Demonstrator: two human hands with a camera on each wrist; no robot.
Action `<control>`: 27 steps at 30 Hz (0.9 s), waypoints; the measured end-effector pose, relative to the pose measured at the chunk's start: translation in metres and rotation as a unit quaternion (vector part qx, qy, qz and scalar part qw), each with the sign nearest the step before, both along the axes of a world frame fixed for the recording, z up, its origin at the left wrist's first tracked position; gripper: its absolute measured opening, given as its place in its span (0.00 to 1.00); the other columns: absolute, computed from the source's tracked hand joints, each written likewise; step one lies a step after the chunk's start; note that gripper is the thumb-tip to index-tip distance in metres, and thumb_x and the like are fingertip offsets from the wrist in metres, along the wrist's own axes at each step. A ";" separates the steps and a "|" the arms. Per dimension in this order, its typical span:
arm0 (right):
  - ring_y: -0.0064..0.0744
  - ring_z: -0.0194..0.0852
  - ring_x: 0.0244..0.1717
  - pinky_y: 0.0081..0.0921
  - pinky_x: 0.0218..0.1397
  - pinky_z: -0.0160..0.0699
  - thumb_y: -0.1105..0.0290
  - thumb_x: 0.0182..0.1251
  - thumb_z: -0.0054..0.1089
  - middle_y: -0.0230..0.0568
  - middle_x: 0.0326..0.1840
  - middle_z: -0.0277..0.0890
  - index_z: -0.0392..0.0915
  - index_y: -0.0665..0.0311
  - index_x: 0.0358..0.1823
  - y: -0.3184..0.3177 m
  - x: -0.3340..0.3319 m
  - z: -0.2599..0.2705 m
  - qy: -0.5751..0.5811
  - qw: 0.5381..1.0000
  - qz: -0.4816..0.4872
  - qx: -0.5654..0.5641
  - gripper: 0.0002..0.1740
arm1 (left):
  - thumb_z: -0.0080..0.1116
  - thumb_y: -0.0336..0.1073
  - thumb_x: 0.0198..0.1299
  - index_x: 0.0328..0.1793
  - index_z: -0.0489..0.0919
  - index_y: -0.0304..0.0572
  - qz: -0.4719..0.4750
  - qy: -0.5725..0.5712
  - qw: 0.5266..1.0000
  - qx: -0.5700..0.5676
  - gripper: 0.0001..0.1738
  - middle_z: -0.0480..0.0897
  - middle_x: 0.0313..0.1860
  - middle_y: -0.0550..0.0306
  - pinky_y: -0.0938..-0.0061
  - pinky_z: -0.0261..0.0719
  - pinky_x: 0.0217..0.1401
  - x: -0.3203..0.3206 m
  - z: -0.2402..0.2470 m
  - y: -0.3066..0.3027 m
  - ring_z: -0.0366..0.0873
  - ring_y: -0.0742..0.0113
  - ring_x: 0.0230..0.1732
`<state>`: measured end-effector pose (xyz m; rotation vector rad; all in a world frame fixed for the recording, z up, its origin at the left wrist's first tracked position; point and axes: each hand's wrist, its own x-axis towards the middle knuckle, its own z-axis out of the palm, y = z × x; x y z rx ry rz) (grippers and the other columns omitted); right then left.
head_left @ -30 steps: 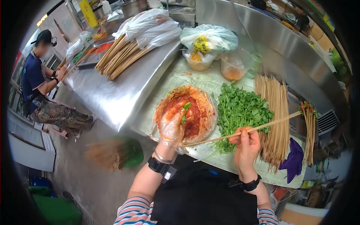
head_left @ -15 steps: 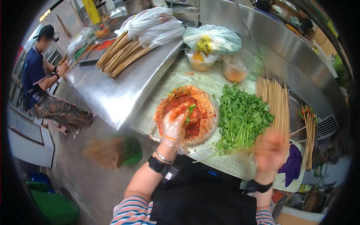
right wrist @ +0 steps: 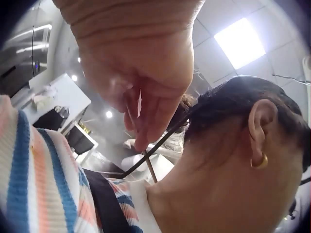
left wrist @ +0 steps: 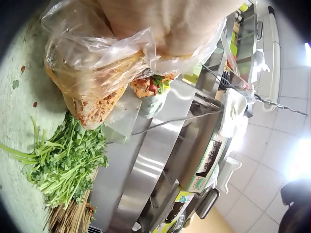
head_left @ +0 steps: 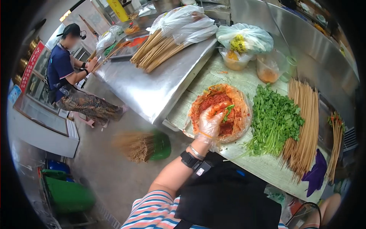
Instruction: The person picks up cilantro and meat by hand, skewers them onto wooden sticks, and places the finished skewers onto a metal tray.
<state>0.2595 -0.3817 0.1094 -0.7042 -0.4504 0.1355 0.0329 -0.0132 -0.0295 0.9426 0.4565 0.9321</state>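
Note:
In the head view my left hand (head_left: 210,124), in a clear plastic glove, pinches a red-coated food piece and a green sprig (head_left: 228,112) over a bag-lined bowl (head_left: 244,121) of red mixture. The left wrist view shows the red piece and green leaf (left wrist: 159,83) beyond the bag's edge. My right hand (right wrist: 141,80) is raised beside the head and neck in the right wrist view, fingers curled around a thin wooden skewer (right wrist: 151,167). Part of the right arm shows at the head view's lower right.
Leafy greens (head_left: 273,122), bare skewers (head_left: 303,129) and a purple cloth (head_left: 316,173) lie right of the bowl. Filled skewers (head_left: 334,149) stand farther right. Bagged sticks (head_left: 162,49) rest on the steel counter (head_left: 141,87). Another person (head_left: 65,72) stands at left, near a green bin (head_left: 70,192).
My right hand has left the greens and skewers and moved down and right, out of the head view. The head view has turned left. My left hand stays over the bowl.

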 end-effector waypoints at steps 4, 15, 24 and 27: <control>0.30 0.76 0.20 0.25 0.20 0.79 0.76 0.62 0.52 0.39 0.28 0.73 0.72 0.66 0.30 -0.005 0.004 -0.017 0.026 0.998 -0.020 -0.054 0.03 | 0.49 0.20 0.61 0.57 0.74 0.26 0.000 -0.005 1.000 0.011 0.17 0.79 0.54 0.46 0.66 0.79 0.59 0.000 -0.001 -0.002 0.79 0.59 0.52; 0.29 0.75 0.20 0.24 0.21 0.78 0.75 0.63 0.52 0.38 0.29 0.73 0.72 0.65 0.31 -0.028 0.015 -0.042 0.080 0.989 -0.039 -0.115 0.03 | 0.52 0.22 0.60 0.56 0.76 0.27 -0.003 0.029 0.999 0.036 0.16 0.80 0.52 0.49 0.72 0.77 0.58 0.001 -0.005 0.001 0.79 0.65 0.52; 0.28 0.75 0.21 0.24 0.22 0.78 0.74 0.64 0.51 0.38 0.30 0.73 0.72 0.64 0.33 -0.025 0.020 -0.047 0.088 0.986 -0.041 -0.136 0.03 | 0.52 0.22 0.60 0.55 0.76 0.26 -0.008 0.020 1.000 0.023 0.16 0.80 0.51 0.48 0.72 0.78 0.57 0.003 -0.001 -0.002 0.80 0.65 0.50; 0.28 0.74 0.21 0.24 0.23 0.78 0.73 0.64 0.51 0.38 0.30 0.73 0.72 0.64 0.33 -0.026 0.020 -0.048 0.088 0.985 -0.037 -0.144 0.03 | 0.52 0.22 0.60 0.55 0.76 0.26 -0.012 0.017 0.999 0.029 0.16 0.80 0.52 0.48 0.73 0.77 0.58 0.001 -0.003 -0.001 0.79 0.66 0.51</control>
